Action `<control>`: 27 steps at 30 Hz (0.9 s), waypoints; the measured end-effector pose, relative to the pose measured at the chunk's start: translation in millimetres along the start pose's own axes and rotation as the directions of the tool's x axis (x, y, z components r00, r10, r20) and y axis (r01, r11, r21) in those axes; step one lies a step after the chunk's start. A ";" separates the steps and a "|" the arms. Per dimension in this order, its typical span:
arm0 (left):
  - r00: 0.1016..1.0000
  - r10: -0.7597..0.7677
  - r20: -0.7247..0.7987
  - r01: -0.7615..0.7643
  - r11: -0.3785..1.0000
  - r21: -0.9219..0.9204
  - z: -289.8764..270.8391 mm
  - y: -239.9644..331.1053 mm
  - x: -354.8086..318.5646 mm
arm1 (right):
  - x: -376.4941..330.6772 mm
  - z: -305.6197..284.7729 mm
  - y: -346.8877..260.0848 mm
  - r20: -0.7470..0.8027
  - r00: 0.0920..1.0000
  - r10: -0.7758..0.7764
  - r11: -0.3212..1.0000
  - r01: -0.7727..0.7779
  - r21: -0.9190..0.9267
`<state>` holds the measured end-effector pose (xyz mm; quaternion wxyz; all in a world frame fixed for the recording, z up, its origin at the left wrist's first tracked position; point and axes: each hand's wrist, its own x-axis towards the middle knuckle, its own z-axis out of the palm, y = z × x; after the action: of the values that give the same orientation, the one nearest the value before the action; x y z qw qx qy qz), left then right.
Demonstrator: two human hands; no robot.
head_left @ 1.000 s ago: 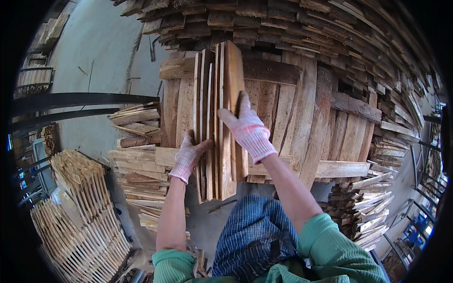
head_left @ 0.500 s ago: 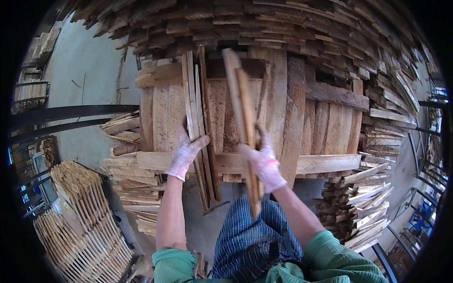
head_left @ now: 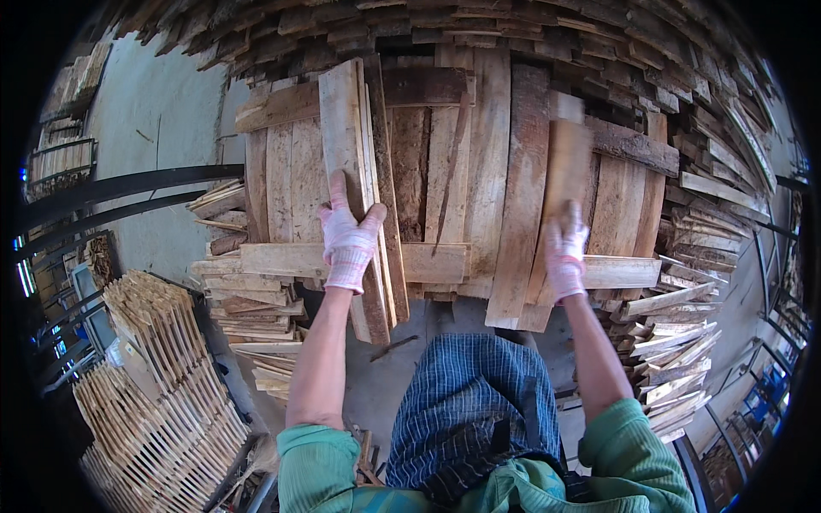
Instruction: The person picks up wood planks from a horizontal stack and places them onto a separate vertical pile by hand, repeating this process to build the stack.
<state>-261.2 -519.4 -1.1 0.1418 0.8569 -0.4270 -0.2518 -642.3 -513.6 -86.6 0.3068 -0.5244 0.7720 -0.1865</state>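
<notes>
My left hand (head_left: 351, 244), in a whitish-pink work glove, grips a bundle of narrow wooden planks (head_left: 345, 120) across its width. Its thumb lies over the right edge and a finger points along the face. The planks lean lengthwise over a layer of flat boards (head_left: 402, 184). My right hand (head_left: 566, 252), gloved alike and slightly blurred, holds a light brown plank (head_left: 566, 162) whose far end is smeared by motion. That plank lies close along the right side of a darker brown board (head_left: 528, 154). Some of the right fingers are hidden.
A tall stack of rough boards (head_left: 581, 51) spans the far side. Loose slats pile up at left (head_left: 248, 295) and right (head_left: 676, 359). Black metal bars (head_left: 137, 181) reach in from the left. A slatted wood stack (head_left: 162, 393) stands at lower left.
My right hand has carried its plank rightward, away from the left bundle, and set it beside the dark board. The left bundle has turned so a broad face shows.
</notes>
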 end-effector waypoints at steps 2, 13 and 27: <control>0.991 0.129 -0.024 -0.131 0.962 -0.241 -2.3 -27.1 9.0 | -5.8 12.2 -11.3 -0.001 1.000 0.013 0.992 -0.013 -0.124; 0.986 -0.121 -0.113 0.153 0.929 0.336 -40.9 -64.3 47.6 | -71.4 59.0 -262.3 0.399 0.888 -0.229 0.964 0.262 -0.031; 0.986 0.018 -0.167 0.022 0.972 0.234 -22.7 -77.0 51.4 | -62.3 14.0 -218.1 0.462 0.853 -0.245 0.931 0.073 0.359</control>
<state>-171.7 -514.2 -33.3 0.0743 0.8862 -0.4394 -0.1265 -465.0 -538.5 53.3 0.5619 -0.5589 0.5776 -0.1955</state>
